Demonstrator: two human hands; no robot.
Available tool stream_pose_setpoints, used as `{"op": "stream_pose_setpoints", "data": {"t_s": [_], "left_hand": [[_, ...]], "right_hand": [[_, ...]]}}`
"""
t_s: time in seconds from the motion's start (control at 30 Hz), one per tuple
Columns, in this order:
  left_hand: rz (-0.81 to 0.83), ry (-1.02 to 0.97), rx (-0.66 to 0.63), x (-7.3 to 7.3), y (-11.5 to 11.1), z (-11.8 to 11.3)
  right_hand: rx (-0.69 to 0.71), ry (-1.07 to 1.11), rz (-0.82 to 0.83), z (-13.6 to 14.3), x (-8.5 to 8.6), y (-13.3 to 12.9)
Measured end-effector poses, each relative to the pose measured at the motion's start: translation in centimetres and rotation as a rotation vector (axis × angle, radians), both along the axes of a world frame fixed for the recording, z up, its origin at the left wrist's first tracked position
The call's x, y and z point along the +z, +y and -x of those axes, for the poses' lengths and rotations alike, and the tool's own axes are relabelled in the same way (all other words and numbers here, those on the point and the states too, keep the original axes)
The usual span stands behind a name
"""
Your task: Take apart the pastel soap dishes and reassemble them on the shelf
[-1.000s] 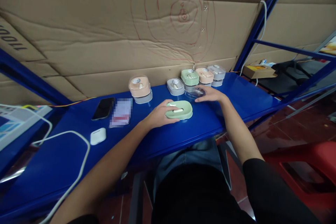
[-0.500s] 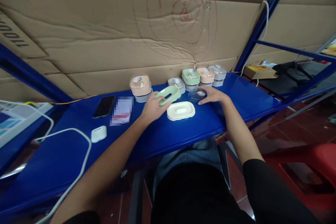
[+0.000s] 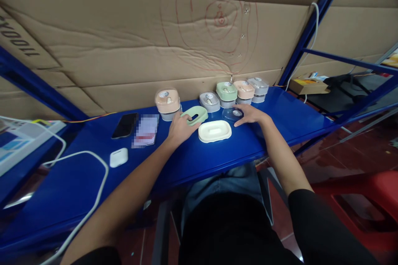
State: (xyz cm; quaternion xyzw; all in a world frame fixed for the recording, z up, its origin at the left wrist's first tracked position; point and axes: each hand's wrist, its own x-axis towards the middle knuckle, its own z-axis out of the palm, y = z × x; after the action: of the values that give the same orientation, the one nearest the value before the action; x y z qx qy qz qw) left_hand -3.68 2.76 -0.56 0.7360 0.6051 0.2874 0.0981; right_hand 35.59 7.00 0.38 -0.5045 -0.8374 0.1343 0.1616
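Note:
My left hand (image 3: 181, 129) is closed on the left end of a pale green oval lid (image 3: 199, 113) with a slot in its middle. The green lid is low over the table, almost flat. My right hand (image 3: 250, 114) has its thumb and fingers around the right end of a clear plastic cover (image 3: 229, 113) with a round sticker, which is down at the table top. Between the two hands, nearer to me, lies a cream oval tray-like piece (image 3: 214, 131) with a raised bar in its centre.
Behind stand a peach box (image 3: 168, 101), a low grey box (image 3: 209, 102), a green box (image 3: 226, 93), another peach box (image 3: 244, 91) and a grey one (image 3: 259, 89). Two phones (image 3: 124, 125) and a white earbud case (image 3: 118, 157) lie left on the blue table (image 3: 199, 161). A white cable (image 3: 104, 182) crosses there.
The green lid has come down and tilted flatter in my left hand, shifting slightly left. My right hand and the clear cover have moved slightly left and down.

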Motion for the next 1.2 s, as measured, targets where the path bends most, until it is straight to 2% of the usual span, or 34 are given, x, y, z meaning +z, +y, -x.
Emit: {"op": "stream_pose_setpoints", "data": {"t_s": [0.13,0.23,0.33,0.43,0.67,1.0,1.2], "left_hand": [[-0.134,-0.091,-0.043,0.1,-0.5,-0.4],[-0.235,-0.121,-0.248,0.4,-1.6,-0.8],[-0.236,-0.101,-0.475,0.4,-2.6,-1.2],[-0.183,-0.074,-0.581,0.1,-3.2,-1.6],[-0.128,-0.068,-0.619,-0.2,-3.6,-2.4],[-0.094,-0.049,-0.591,0.7,-4.4,-3.2],[-0.089,-0.048,-0.601,0.6,-4.4,-3.1]], "right_hand": [[-0.053,-0.001,0.064,0.5,0.6,-0.4],[-0.066,0.030,0.057,1.1,1.3,-1.0],[-0.077,0.087,0.051,1.6,1.8,-1.6],[-0.072,0.146,0.051,1.9,2.0,-1.9],[-0.075,0.155,0.068,1.9,2.1,-2.0],[-0.077,0.136,0.054,1.9,1.9,-1.8],[-0.062,0.145,0.054,1.9,1.9,-1.8]]}}
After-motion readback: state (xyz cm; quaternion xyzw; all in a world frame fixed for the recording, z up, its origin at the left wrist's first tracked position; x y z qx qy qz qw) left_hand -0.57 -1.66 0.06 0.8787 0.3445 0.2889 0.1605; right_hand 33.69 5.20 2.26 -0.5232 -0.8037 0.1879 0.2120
